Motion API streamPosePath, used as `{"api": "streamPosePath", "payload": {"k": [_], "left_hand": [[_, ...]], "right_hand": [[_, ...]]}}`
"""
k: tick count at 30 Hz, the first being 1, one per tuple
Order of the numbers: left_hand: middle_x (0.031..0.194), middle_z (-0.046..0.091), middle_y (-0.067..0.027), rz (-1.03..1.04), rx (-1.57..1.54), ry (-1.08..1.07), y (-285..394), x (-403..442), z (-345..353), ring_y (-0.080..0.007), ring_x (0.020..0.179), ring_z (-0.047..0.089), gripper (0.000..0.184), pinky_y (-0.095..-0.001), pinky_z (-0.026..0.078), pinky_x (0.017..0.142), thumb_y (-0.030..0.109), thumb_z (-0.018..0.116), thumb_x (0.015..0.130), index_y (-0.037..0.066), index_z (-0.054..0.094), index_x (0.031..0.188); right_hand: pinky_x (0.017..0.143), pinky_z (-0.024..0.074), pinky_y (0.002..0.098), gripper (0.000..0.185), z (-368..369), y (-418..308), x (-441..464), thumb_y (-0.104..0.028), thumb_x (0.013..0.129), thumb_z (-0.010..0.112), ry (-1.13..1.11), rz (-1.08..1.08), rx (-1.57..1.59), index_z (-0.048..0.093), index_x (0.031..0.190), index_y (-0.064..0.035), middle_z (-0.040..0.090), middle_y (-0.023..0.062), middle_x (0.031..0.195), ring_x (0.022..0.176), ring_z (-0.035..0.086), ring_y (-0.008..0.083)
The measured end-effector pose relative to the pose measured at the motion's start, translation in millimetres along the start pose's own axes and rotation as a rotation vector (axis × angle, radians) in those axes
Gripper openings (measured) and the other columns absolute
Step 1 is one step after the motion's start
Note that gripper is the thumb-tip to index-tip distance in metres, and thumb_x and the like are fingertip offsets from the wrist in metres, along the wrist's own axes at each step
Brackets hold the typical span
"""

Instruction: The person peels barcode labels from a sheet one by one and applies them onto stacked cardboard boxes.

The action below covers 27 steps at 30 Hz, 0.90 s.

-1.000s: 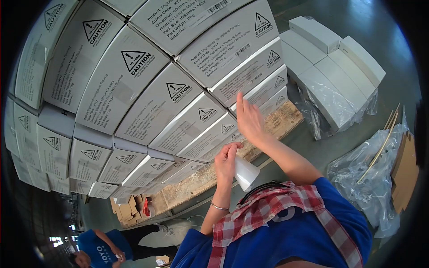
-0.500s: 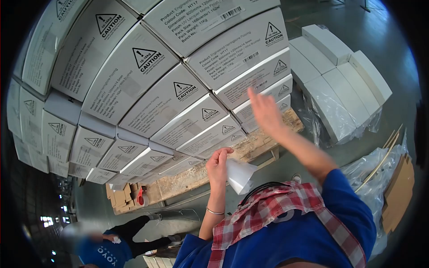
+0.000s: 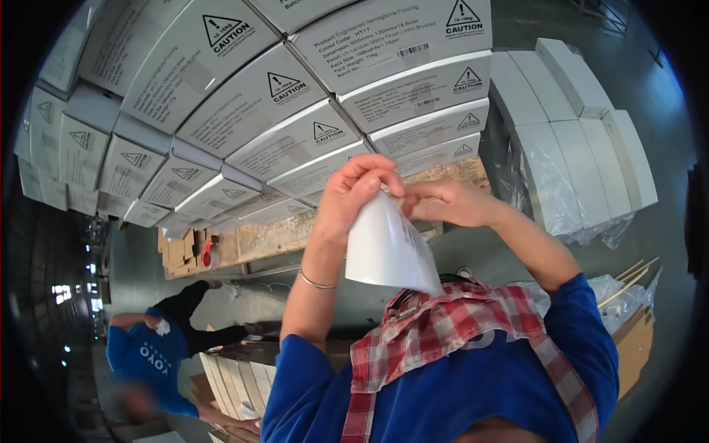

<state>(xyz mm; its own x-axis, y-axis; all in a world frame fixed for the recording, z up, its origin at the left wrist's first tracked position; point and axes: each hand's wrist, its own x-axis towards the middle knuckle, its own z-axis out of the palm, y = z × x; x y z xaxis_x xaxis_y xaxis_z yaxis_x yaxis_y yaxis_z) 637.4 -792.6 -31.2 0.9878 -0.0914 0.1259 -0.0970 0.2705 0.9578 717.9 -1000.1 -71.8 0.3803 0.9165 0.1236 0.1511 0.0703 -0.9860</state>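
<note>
By the pallet's (image 3: 281, 240) edge, with boxes (image 3: 417, 88) already stacked, pinching paper (image 3: 385, 247), not yet released, in nearly closed left hand (image 3: 347, 203), half-curled right hand (image 3: 467, 203) alongside, hold unclear.

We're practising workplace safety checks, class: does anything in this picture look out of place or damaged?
Yes: crumpled plastic sheeting lies loose on the floor at the right, with thin sticks and brown cardboard, looking like discarded packing.

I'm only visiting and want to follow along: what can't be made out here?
All in the head view:
- Whether the right hand touches the paper: left hand overlaps.
- The white thing at the co-worker's hand: too small.
- Top of the box stack: cut off by upper edge.
</note>
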Motion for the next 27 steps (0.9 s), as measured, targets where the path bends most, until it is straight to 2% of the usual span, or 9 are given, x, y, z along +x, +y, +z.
{"api": "streamPosePath", "payload": {"k": [2,5,8,10,13,16,17,20,27], "left_hand": [[0.088,0.065,-0.0079,0.009,0.011,-0.039,11.4,5.2,2.6,-0.0111,0.077,0.058,0.032,-0.0242,0.048,0.069,0.023,0.065,0.089,0.001,0.059,0.111],[0.085,0.064,-0.0052,-0.123,0.2,-0.007,25.7,6.4,5.3,-0.0097,0.077,0.058,0.028,-0.0228,0.048,0.067,0.024,0.066,0.089,0.002,0.061,0.105],[0.085,0.064,-0.0033,-0.278,0.387,-0.049,29.5,7.8,6.6,-0.008,0.077,0.058,0.025,-0.0216,0.047,0.067,0.023,0.067,0.088,0.002,0.062,0.102],[0.085,0.064,-0.0023,-0.355,0.482,-0.077,31.5,7.0,6.6,-0.0072,0.076,0.058,0.024,-0.0211,0.047,0.066,0.022,0.067,0.088,0.003,0.062,0.101],[0.089,0.064,-0.0006,-0.597,0.377,-0.152,32.6,2.9,3.9,-0.0054,0.077,0.058,0.023,-0.02,0.046,0.068,0.021,0.068,0.088,0.003,0.064,0.102],[0.09,0.064,0.0004,-0.566,0.269,-0.224,25.8,2.9,10.0,-0.0046,0.077,0.058,0.02,-0.0203,0.047,0.068,0.017,0.067,0.088,0.003,0.064,0.102],[0.091,0.064,0.0009,-0.551,0.21,-0.26,22.3,3.4,13.4,-0.0042,0.077,0.058,0.018,-0.0205,0.047,0.068,0.014,0.067,0.087,0.004,0.064,0.102],[0.091,0.065,0.0008,-0.58,0.017,-0.269,17.6,3.3,24.4,-0.0045,0.078,0.059,0.018,-0.0201,0.048,0.068,0.013,0.066,0.088,0.003,0.063,0.102],[0.093,0.066,-0.0017,-0.578,-0.244,-0.202,-21.9,-12.4,23.1,-0.0068,0.08,0.062,0.02,-0.0209,0.05,0.07,0.012,0.063,0.089,0.001,0.062,0.104]], "right_hand": [[0.08,0.0467,0.0278,0.032,-6.6,8.4,-9.6,-0.021,0.093,0.06,-0.053,0.046,0.096,0.058,0.116,0.0013,0.062,0.0045,0.093,0.089,0.058,0.0108],[0.076,0.0459,0.024,0.027,-8.0,14.6,-20.1,-0.02,0.093,0.061,-0.146,0.141,0.298,0.061,0.109,0.0013,0.062,0.001,0.088,0.084,0.055,0.0052],[0.072,0.0445,0.0215,0.02,-9.9,7.0,-23.3,-0.017,0.092,0.062,0.038,0.114,0.337,0.062,0.101,0.001,0.061,-0.0014,0.085,0.08,0.052,0.0029],[0.072,0.0448,0.0218,0.018,-14.9,1.2,-25.5,-0.013,0.091,0.062,0.056,0.109,0.279,0.061,0.102,0.0006,0.061,-0.0008,0.086,0.08,0.053,0.0042],[0.073,0.0453,0.0223,0.017,-20.3,-10.7,-25.6,-0.006,0.088,0.063,0.112,0.098,0.161,0.061,0.103,-0.0002,0.06,0.0003,0.088,0.08,0.055,0.0068],[0.075,0.0458,0.0256,0.024,-16.6,-26.9,-16.4,-0.003,0.081,0.068,0.286,-0.323,-0.1,0.062,0.103,-0.0008,0.058,0.0032,0.089,0.083,0.056,0.0123],[0.075,0.0458,0.0256,0.024,-17.1,-29.1,-15.3,-0.003,0.081,0.068,0.288,-0.322,-0.102,0.062,0.103,-0.0008,0.058,0.0032,0.089,0.083,0.056,0.0123],[0.079,0.0455,0.0281,0.029,-19.2,-33.6,-11.1,0.0,0.074,0.071,0.032,-0.392,-0.1,0.063,0.102,-0.0013,0.056,0.0055,0.092,0.087,0.056,0.0166],[0.082,0.0444,0.0293,0.021,-13.0,-30.7,-23.6,0.001,0.072,0.072,0.032,-0.253,-0.089,0.062,0.091,-0.0022,0.056,0.005,0.095,0.089,0.055,0.0169]]}}
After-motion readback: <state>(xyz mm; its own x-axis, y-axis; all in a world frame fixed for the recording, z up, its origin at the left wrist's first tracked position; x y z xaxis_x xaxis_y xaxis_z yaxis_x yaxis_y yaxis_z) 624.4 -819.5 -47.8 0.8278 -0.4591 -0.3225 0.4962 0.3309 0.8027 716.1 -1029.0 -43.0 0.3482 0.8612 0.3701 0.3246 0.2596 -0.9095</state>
